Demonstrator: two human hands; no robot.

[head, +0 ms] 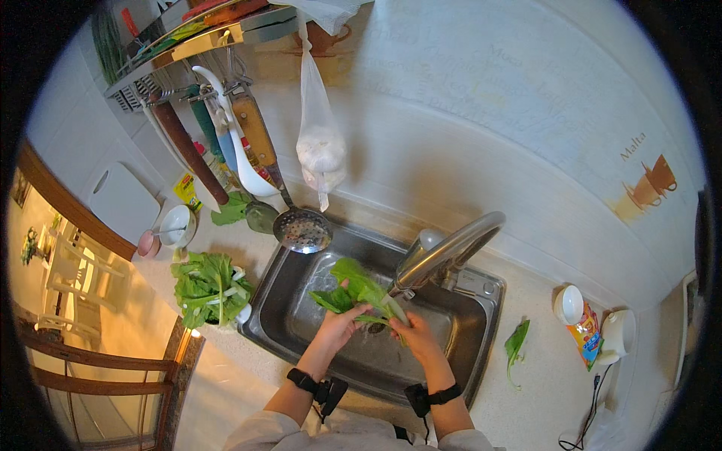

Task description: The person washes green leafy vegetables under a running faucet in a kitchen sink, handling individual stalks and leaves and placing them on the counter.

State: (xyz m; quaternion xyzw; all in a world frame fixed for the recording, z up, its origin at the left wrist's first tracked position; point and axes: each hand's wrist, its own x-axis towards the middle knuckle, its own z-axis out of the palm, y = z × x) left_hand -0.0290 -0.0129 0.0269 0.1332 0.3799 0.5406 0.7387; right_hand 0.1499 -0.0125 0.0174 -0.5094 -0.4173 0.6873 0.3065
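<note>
Over the stainless steel sink (299, 327), both hands hold green leafy vegetables (366, 290) with pale stalks, just below the spout of the curved faucet (451, 248). My left hand (341, 324) grips the leafy part, its fingers partly hidden behind the greens. Around the stalk ends my right hand (414, 332) is closed, close to the spout. Whether water is running cannot be made out. A heap of the same leafy greens (211, 287) stands on the counter left of the sink, over a mostly hidden white container. One loose leaf (515, 341) lies on the counter to the right.
A skimmer (303, 230) and a white ladle (248, 169) hang from a rack over the sink's back left corner. Beside them hangs a plastic bag (321, 146) with pale contents. White bowl (177, 225) stands far left; a cup (571, 304), colourful packet (586, 335) and cable (592, 406) lie right.
</note>
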